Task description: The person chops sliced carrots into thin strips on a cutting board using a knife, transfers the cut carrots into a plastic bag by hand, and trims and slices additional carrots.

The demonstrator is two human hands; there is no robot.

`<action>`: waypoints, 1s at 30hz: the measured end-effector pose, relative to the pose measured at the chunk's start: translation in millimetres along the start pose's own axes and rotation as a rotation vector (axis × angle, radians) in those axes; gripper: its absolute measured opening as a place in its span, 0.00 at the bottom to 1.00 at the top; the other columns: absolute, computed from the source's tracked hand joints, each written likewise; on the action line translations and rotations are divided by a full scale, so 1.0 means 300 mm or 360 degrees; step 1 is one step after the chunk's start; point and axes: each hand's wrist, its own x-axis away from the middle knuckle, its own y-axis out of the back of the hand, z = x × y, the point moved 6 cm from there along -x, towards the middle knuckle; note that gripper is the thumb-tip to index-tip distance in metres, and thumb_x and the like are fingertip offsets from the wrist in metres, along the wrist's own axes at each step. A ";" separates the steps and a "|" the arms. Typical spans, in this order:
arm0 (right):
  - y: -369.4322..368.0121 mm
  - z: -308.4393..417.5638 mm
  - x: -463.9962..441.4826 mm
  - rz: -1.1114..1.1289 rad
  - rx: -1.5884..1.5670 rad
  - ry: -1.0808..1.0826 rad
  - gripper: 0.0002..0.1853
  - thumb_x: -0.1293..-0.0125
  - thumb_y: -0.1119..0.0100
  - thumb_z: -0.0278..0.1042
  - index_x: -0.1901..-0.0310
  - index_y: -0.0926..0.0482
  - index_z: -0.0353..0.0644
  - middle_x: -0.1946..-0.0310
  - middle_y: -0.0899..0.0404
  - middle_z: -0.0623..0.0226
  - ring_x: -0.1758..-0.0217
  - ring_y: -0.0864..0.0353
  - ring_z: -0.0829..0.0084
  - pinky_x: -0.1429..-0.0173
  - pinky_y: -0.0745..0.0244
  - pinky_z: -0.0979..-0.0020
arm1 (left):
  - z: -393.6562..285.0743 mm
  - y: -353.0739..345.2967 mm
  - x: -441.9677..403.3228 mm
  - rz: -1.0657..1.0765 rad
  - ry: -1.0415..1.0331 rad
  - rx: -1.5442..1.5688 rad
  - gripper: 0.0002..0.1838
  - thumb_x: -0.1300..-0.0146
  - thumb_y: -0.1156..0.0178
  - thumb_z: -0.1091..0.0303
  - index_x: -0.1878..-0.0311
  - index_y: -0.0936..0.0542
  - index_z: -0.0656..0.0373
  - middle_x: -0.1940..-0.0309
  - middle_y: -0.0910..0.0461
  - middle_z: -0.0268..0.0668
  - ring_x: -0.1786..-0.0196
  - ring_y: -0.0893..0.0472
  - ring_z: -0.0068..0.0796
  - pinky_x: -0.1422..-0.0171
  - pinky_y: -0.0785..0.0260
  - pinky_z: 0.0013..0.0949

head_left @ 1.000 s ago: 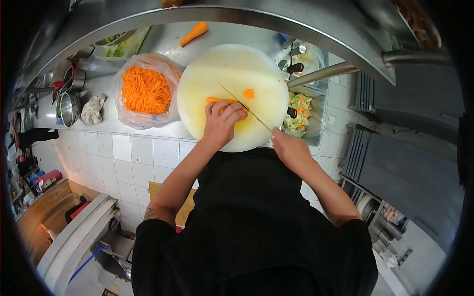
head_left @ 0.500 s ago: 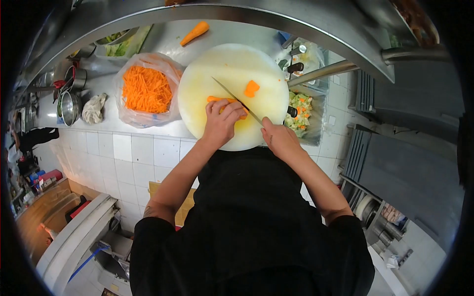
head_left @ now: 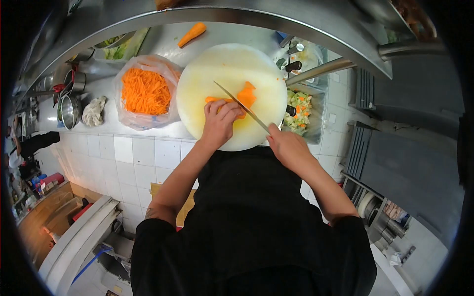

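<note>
On the round white cutting board (head_left: pixel 202 69), my left hand (head_left: pixel 218 123) presses its curled fingers onto a carrot (head_left: pixel 210 99), which it partly covers. My right hand (head_left: pixel 289 145) grips the handle of a kitchen knife (head_left: pixel 251 112). The blade slants across the board just right of my left fingertips, its tip pointing up and left. Cut carrot pieces (head_left: pixel 247 93) lie against the far right side of the blade. How deep the edge sits in the carrot cannot be made out.
A plastic bag of shredded carrot (head_left: pixel 145 91) stands left of the board. A whole carrot (head_left: pixel 192 34) lies behind it. To the right is a container of chopped vegetables (head_left: pixel 300 111). A metal shelf edge (head_left: pixel 237 15) crosses above; a crumpled cloth (head_left: pixel 94 111) lies at left.
The knife and my right hand have shifted slightly right and toward me. More cut carrot now lies beside the blade. My left hand has barely moved.
</note>
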 end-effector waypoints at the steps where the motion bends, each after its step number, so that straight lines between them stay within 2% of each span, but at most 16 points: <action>1: 0.056 0.021 0.070 0.0025 -0.0025 -0.0021 0.11 0.16 0.45 0.35 0.42 0.28 0.41 0.72 0.16 0.43 0.64 0.13 0.35 0.58 0.21 0.38 | 0.003 -0.005 0.006 -0.0001 0.0005 0.0000 0.15 0.36 0.31 0.74 0.47 0.12 0.48 0.40 0.16 0.26 0.33 0.24 0.39 0.26 0.39 0.49; 5: 0.011 -0.003 0.090 0.0060 -0.0043 -0.0079 0.10 0.17 0.45 0.35 0.42 0.29 0.41 0.73 0.16 0.43 0.63 0.13 0.35 0.58 0.21 0.38 | -0.002 0.000 0.006 0.0004 0.0009 0.0014 0.14 0.36 0.31 0.75 0.48 0.12 0.48 0.40 0.16 0.26 0.33 0.24 0.39 0.26 0.39 0.49; 8: -0.149 -0.052 -0.105 0.0002 -0.0085 -0.0034 0.11 0.17 0.45 0.35 0.42 0.29 0.41 0.72 0.16 0.43 0.63 0.13 0.35 0.58 0.21 0.38 | 0.002 -0.003 0.009 -0.0004 0.0010 0.0026 0.15 0.37 0.30 0.76 0.48 0.13 0.49 0.40 0.16 0.27 0.33 0.24 0.40 0.26 0.38 0.49; 9: -0.131 -0.044 -0.101 0.0002 -0.0085 -0.0028 0.11 0.17 0.45 0.35 0.42 0.29 0.41 0.72 0.16 0.43 0.63 0.13 0.35 0.58 0.21 0.38 | 0.000 0.001 0.005 -0.0006 0.0011 0.0021 0.15 0.37 0.30 0.76 0.48 0.13 0.49 0.40 0.16 0.27 0.33 0.24 0.40 0.26 0.38 0.49; 11: -0.057 -0.003 -0.067 0.0038 -0.0067 -0.0004 0.11 0.17 0.44 0.35 0.42 0.29 0.41 0.72 0.15 0.43 0.63 0.13 0.35 0.58 0.21 0.38 | -0.005 0.016 -0.004 -0.0029 0.0007 0.0033 0.18 0.43 0.25 0.77 0.50 0.14 0.49 0.42 0.14 0.28 0.36 0.22 0.42 0.28 0.36 0.48; 15: 0.058 0.030 0.090 0.0086 -0.0054 -0.0047 0.10 0.17 0.44 0.35 0.42 0.29 0.41 0.71 0.15 0.43 0.63 0.13 0.34 0.58 0.22 0.38 | 0.005 0.004 0.009 -0.0033 0.0034 0.0054 0.19 0.44 0.25 0.78 0.50 0.14 0.50 0.42 0.14 0.29 0.36 0.21 0.43 0.29 0.35 0.49; 17: 0.017 0.013 0.088 0.0127 -0.0081 -0.0128 0.10 0.17 0.44 0.36 0.42 0.29 0.42 0.71 0.15 0.43 0.62 0.13 0.34 0.58 0.22 0.37 | 0.001 0.013 0.002 -0.0071 0.0006 0.0068 0.19 0.44 0.25 0.79 0.50 0.14 0.51 0.42 0.14 0.30 0.37 0.21 0.43 0.29 0.34 0.48; 20: -0.170 -0.049 -0.105 0.0039 -0.0134 -0.0096 0.10 0.17 0.44 0.36 0.43 0.29 0.42 0.71 0.15 0.43 0.62 0.12 0.35 0.58 0.22 0.37 | 0.002 0.015 -0.001 -0.0047 0.0029 0.0085 0.18 0.43 0.26 0.79 0.50 0.14 0.51 0.43 0.14 0.31 0.36 0.21 0.44 0.29 0.34 0.48; 24: -0.120 -0.014 -0.140 0.0009 -0.0090 -0.0056 0.10 0.16 0.43 0.38 0.47 0.30 0.42 0.71 0.14 0.45 0.62 0.12 0.35 0.56 0.20 0.38 | 0.026 0.018 -0.004 0.0030 0.0023 0.0101 0.18 0.43 0.26 0.80 0.50 0.15 0.52 0.43 0.14 0.32 0.36 0.20 0.45 0.29 0.33 0.46; 30: 0.076 0.050 0.115 0.0115 0.0035 -0.0064 0.11 0.16 0.44 0.38 0.46 0.30 0.40 0.72 0.14 0.45 0.65 0.13 0.35 0.60 0.20 0.38 | 0.036 0.029 -0.010 0.0019 -0.0015 0.0160 0.17 0.42 0.26 0.81 0.50 0.15 0.53 0.43 0.14 0.33 0.37 0.19 0.44 0.30 0.30 0.45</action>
